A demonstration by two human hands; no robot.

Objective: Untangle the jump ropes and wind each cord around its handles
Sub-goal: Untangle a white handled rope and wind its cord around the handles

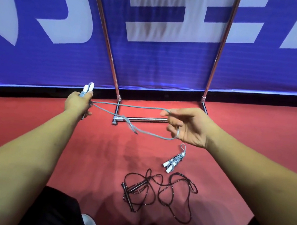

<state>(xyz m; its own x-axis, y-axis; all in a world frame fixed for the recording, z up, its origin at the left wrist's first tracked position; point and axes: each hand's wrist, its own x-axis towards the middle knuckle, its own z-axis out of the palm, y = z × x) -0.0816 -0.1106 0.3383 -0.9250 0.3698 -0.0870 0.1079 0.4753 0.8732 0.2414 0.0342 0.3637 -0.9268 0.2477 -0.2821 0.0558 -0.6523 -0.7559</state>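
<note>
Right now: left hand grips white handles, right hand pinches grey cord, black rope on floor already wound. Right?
No. Head view shows the black rope loose and tangled on the floor, not wound. The left hand does grip the white handles; the right hand pinches the grey cord.

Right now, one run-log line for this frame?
left hand: grips white handles | right hand: pinches grey cord stretched between hands | wound rope: on floor | black rope: loose, tangled

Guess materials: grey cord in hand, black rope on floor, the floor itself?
Grey cord: looks like matte braided fabric or soft PVC; hangs limp, no glints.
Black rope: likely glossy plastic-coated; shows highlights, holds springy loops.
Floor: red, matte, probably carpet or rubber mat; texture too blurred to tell.
</note>
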